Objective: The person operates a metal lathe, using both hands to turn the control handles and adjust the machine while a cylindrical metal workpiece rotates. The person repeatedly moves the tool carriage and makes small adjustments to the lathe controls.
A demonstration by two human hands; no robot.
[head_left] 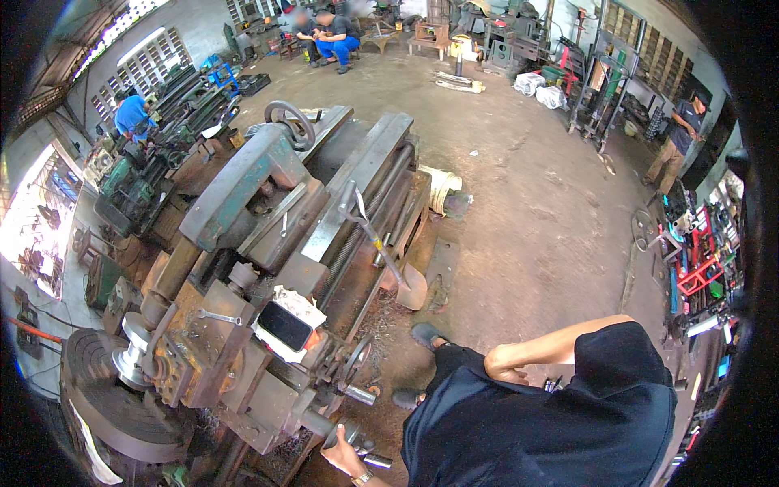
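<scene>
Beside the large metal lathe (227, 178), my left hand (346, 456) is closed round a grey metal handle on the carriage's near side, a wristwatch at the wrist. My right arm (540, 351) is bent at the elbow; its hand is hidden against my dark clothing. A black phone (284, 326) lies on a white cloth (307, 307) on the carriage. Nearby rests a spanner (219, 317), with a second spanner (284, 225) farther off on the machine. A shiny flanged metal piece (130, 354) stands at the round slotted chuck (122, 402).
A shovel (411, 289) leans against the lathe bed. Metal shavings lie below it on the floor. One person in blue (131, 115) bends at machinery on the left, two people (334, 40) sit far back, and another (680, 138) stands right. A tool rack (702, 268) lines the right side.
</scene>
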